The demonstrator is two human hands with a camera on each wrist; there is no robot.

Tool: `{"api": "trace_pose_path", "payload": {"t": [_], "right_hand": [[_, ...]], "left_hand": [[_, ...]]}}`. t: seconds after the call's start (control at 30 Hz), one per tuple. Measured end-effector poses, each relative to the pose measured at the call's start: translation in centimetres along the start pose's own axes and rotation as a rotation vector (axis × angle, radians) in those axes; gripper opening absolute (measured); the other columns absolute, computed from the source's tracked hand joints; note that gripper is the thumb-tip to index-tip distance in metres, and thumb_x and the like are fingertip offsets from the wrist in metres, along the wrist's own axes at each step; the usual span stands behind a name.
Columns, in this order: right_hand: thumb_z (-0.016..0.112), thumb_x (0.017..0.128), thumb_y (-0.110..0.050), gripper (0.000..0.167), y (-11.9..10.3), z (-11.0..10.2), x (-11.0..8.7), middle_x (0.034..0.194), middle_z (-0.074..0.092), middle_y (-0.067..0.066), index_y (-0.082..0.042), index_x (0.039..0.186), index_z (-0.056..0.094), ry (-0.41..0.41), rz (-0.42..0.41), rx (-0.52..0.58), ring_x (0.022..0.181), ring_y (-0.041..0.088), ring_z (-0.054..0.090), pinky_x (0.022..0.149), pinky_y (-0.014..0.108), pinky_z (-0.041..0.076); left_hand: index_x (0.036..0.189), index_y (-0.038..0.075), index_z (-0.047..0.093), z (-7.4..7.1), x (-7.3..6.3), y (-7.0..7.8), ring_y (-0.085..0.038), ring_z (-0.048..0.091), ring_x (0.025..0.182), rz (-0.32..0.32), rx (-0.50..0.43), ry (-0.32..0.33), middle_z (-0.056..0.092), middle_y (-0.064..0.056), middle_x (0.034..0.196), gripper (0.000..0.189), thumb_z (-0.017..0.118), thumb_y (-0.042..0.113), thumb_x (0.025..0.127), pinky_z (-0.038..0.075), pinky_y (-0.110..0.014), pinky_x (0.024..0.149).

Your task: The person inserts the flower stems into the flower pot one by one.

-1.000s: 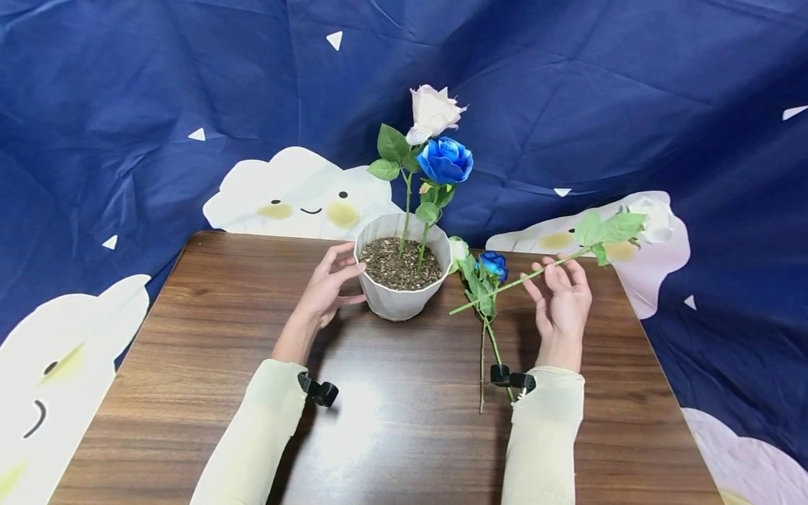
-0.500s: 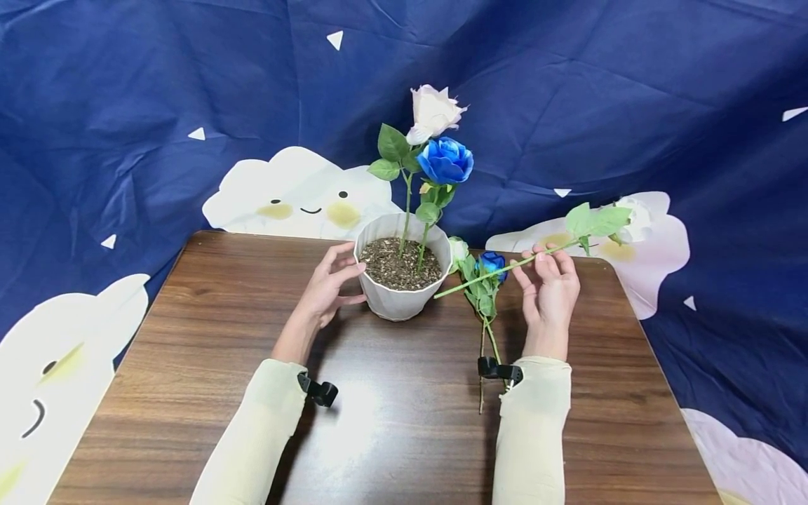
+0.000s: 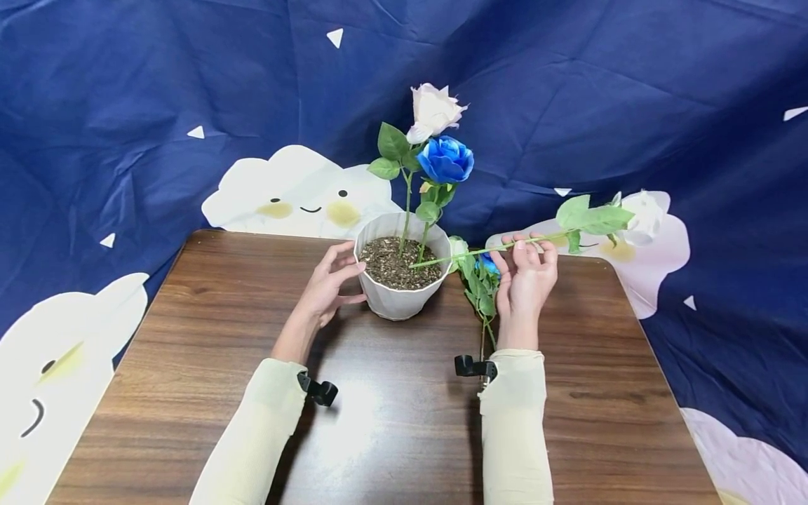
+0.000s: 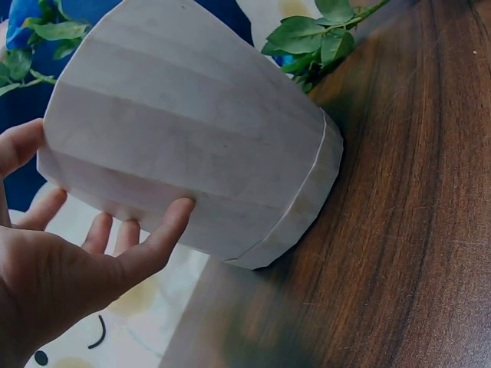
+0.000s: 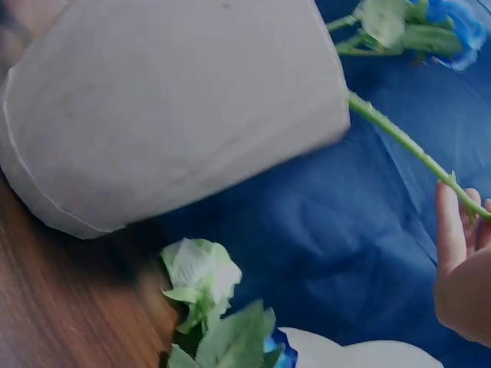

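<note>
Left hand (image 3: pixel 323 287) in the head view spreads its fingers wide against the left side of the grey-white pot (image 3: pixel 394 306), which stands upright near the back edge of the table (image 3: pixel 221 393); some fingertips slip out of sight behind the wall. The right hand (image 3: pixel 529 284) pinches the stem of a white rose (image 3: pixel 600 221) held nearly level, bloom to the right, bare end over the soil (image 3: pixel 386 270); whether that end touches, I cannot tell. Its bloom half melts into a white cloud print (image 3: pixel 674 242) behind. An upright white rose (image 3: pixel 434 112) and an upright blue rose (image 3: pixel 445 160) rise from the pot, soil spreading between their stems and the left wall. Just right of the pot lie a greenish-white rose (image 3: pixel 459 249) and a second blue rose (image 3: pixel 487 265), their stems partly covered by the right hand and sleeve (image 3: pixel 514 421).

From the left wrist, the pot's outer wall blocks its inside. One fingertip reaches the rim, another rests on the wall, the rest are partly hidden at its edge. The base shows against the wood.

From the right wrist, the held stem runs behind the pot's rim, its bare end hidden; the right hand is cut off by the border. The greenish-white bloom shows fully here, just beside the pot.
</note>
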State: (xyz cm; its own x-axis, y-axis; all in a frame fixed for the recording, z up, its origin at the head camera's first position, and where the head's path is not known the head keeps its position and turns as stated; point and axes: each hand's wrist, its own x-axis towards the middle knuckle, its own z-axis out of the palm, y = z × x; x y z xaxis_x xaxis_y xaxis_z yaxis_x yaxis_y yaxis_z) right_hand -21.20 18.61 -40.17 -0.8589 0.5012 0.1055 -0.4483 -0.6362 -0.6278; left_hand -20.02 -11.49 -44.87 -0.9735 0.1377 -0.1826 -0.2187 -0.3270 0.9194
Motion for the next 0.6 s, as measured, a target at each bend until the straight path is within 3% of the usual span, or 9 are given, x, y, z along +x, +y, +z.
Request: {"api": "trace_pose_path", "payload": {"t": [0.27, 0.6], "right_hand": [[0.055, 0.096, 0.014, 0.017, 2.0, 2.1, -1.3, 0.095, 0.06, 0.023, 0.002, 0.108, 0.051, -0.087, -0.094, -0.125, 0.087, 0.031, 0.066, 0.075, 0.046, 0.065], [0.056, 0.094, 0.017, 0.022, 3.9, 3.7, -2.4, 0.092, 0.065, 0.015, -0.003, 0.105, 0.056, -0.213, -0.153, -0.249, 0.086, 0.025, 0.069, 0.076, 0.039, 0.066]], "left_hand": [[0.151, 0.015, 0.043, -0.2, 0.0, 0.0, -0.03, 0.045, 0.126, 0.001, -0.001, 0.0, 0.036, -0.02, 0.145, 0.059, 0.067, 0.011, 0.096, 0.057, -0.061, 0.092], [0.151, 0.014, 0.042, -0.2, 0.0, 0.2, -0.032, 0.044, 0.129, -0.001, 0.008, -0.007, 0.036, -0.021, 0.146, 0.06, 0.066, 0.011, 0.096, 0.057, -0.06, 0.092]]}}
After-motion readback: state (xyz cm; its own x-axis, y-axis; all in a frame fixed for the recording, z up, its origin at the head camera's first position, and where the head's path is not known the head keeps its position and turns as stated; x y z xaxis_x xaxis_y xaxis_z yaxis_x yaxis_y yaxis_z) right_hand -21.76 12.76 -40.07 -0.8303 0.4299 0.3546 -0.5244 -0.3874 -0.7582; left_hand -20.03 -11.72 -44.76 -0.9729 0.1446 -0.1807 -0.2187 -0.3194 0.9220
